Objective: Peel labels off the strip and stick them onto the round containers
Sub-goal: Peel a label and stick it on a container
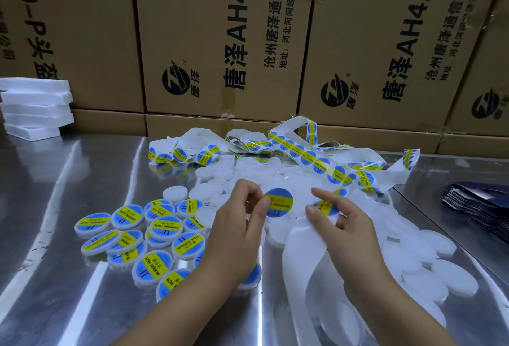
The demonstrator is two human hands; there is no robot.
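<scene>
My left hand [242, 221] pinches a round blue and yellow label [279, 203] by its left edge, holding it in the air. My right hand [338, 219] grips the white backing strip [305, 238], thumb beside another label [325, 206] still on it. The strip runs back in loops, with several labels [311, 156] on it. Plain white round containers [217, 191] lie heaped under and behind my hands. Labelled containers [165, 227] lie piled at the left.
The table [55, 207] is shiny metal. Cardboard boxes [225, 42] wall off the back. A stack of white foam pieces [35, 108] sits at far left. Dark blue packets [479, 207] are stacked at the right edge. More white containers [440, 271] lie at the right.
</scene>
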